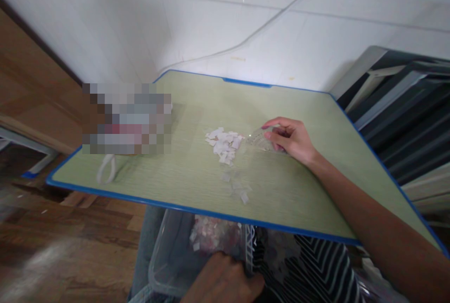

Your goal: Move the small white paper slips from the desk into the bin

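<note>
Scraps lie near right hand pinching clear plastic; left hand, grip unclear.

1 head camera overlooks table.

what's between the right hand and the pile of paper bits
In the head view, a clear plastic piece held in the right hand extends toward the paper bits; whether it touches them is unclear.
</note>
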Demonstrator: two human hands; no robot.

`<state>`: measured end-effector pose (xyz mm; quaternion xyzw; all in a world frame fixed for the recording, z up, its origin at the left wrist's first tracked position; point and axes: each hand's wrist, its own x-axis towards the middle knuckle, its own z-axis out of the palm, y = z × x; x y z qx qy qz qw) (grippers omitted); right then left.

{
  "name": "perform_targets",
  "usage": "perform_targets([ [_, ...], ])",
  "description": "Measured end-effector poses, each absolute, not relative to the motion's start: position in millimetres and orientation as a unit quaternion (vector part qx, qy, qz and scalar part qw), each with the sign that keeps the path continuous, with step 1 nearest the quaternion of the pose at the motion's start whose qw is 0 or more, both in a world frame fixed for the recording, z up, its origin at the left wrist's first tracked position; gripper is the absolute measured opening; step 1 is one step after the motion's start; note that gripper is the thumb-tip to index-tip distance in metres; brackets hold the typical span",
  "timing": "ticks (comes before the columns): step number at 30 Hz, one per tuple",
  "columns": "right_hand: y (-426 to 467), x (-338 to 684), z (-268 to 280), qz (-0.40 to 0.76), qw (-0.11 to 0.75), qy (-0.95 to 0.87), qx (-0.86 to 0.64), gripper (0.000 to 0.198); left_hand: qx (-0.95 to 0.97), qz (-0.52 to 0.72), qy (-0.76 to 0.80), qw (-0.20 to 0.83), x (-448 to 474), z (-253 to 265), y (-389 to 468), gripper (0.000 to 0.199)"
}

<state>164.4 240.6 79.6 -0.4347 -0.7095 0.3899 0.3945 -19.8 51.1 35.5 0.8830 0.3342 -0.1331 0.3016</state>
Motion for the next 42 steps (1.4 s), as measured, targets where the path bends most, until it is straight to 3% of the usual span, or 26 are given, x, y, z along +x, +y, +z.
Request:
perform_targets([
  [4,241,163,77,0.369,0.415,-0.696,-0.456,0.017,0.888,-0.147,0.326,0.288,-18,38,51,0.015],
  [10,233,162,77,0.419,0.333,-0.741,-0.405,0.017,0.878,-0.155,0.336,0.303,-18,42,50,0.013],
  [17,225,155,76,0.372,0.356,-0.740,-0.431,0.015,0.874,-0.150,0.335,0.319,-18,44,50,0.014],
  [22,219,151,76,0.430,0.309,-0.762,-0.372,0.014,0.881,-0.138,0.328,0.312,-19,40,52,0.012],
  [26,217,149,74,0.396,0.353,-0.747,-0.400,0.015,0.888,-0.133,0.322,0.300,-19,37,51,0.015],
  [32,214,147,75,0.429,0.309,-0.765,-0.366,0.015,0.889,-0.117,0.331,0.293,-19,39,50,0.010],
  [36,213,146,76,0.393,0.329,-0.760,-0.400,0.013,0.892,-0.104,0.333,0.287,-21,39,49,0.010],
  [42,201,133,73,0.356,0.283,-0.808,-0.374,0.011,0.900,-0.092,0.337,0.261,-21,36,47,0.011],
])
